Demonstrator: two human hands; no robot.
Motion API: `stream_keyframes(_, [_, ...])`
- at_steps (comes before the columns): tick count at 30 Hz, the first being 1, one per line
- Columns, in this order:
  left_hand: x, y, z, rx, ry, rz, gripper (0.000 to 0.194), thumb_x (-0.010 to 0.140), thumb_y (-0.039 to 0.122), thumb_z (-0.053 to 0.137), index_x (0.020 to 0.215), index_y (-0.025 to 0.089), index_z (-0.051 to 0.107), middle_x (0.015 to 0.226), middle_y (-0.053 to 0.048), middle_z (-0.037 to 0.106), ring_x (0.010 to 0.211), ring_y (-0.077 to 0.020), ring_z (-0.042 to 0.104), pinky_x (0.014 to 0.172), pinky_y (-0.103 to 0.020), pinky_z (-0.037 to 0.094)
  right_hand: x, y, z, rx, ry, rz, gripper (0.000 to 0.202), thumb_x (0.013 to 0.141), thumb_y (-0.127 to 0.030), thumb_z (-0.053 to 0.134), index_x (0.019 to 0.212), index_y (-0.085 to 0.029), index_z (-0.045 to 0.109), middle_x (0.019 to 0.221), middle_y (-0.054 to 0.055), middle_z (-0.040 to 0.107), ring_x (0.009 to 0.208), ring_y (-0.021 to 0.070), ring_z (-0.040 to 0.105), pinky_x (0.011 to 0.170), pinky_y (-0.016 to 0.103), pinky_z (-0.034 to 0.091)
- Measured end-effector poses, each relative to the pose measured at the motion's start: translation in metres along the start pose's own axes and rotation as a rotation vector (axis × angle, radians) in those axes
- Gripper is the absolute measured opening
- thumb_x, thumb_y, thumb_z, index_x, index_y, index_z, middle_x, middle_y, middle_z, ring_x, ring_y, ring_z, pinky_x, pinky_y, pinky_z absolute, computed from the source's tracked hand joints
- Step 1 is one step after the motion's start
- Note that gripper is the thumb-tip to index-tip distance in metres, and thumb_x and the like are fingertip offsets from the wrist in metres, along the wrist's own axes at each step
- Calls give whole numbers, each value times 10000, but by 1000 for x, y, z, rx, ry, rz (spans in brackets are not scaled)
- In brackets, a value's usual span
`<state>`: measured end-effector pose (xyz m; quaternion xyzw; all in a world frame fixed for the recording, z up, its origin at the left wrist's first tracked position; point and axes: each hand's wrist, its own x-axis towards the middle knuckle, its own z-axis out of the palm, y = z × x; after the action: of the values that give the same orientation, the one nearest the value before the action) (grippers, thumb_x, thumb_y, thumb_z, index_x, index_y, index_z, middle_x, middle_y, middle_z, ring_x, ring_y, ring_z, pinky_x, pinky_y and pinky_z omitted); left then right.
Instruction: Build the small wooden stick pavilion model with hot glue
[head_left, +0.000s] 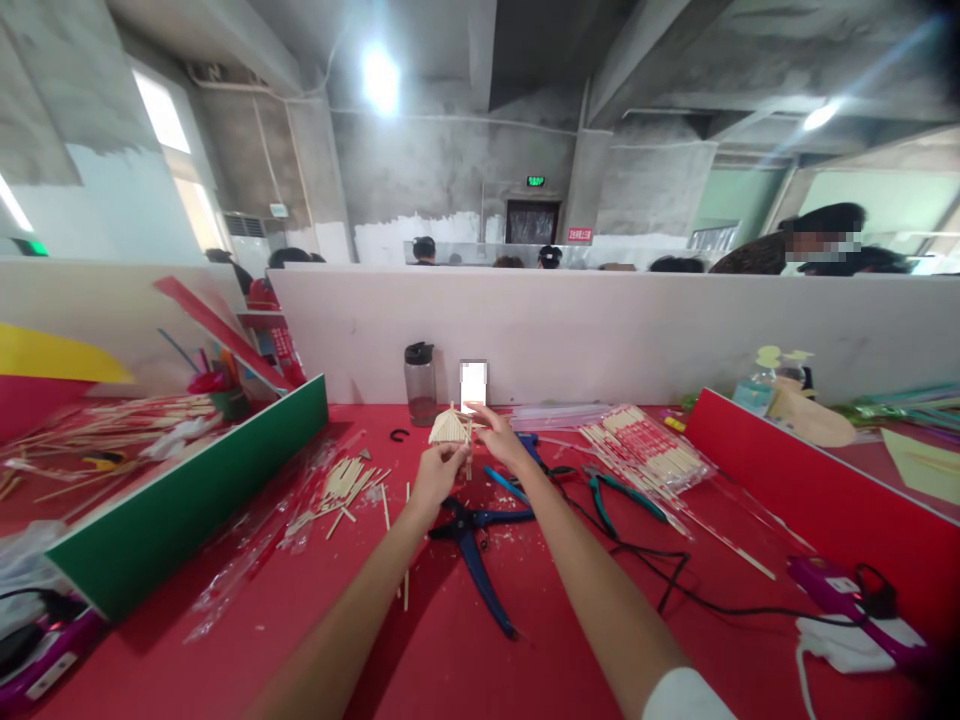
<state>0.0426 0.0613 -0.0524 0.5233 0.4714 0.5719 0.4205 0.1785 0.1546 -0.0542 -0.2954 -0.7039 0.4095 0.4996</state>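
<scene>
A small house-like model made of thin wooden sticks (448, 428), with a sloped, ribbed roof, is held up over the middle of the table. My left hand (439, 474) pinches it low down between thumb and fingertips. From the other side my right hand (498, 437) reaches in, its fingers bent around the model's right edge by an upright stick; the exact grip is partly hidden. Just below my hands lie blue-handled cutters (472, 555) among wood crumbs. A blue pen-like tool (505, 484) rests beside my right wrist.
Loose sticks (346, 488) lie left, bagged sticks (651, 450) right. A bottle (420, 385) and bright phone (473, 385) stand at the back. Green-handled pliers (626, 498), a blue glue gun (529, 445) and black cable (675, 570) lie right. Green (202, 490) and red (825, 480) boards flank the table.
</scene>
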Motion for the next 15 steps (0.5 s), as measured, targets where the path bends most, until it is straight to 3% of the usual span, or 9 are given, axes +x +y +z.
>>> stream_keyframes(9, [0,-5,3,-112,28,-78,449,645,563,759,652,125,659,526,2,570,451,-82,487,456,-199,377,0,0,0,36,-38,77,515,741,-76,435,1176,-228,666,1214,44,672,1106,186,619,899,326,533])
stream_keyframes(15, [-3,-5,6,-203,68,-137,445,616,537,794,678,117,662,583,-9,594,485,-81,509,502,-209,438,-2,-3,-1,15,-40,50,524,734,-71,437,1180,-224,664,1210,42,673,1099,185,621,930,333,515])
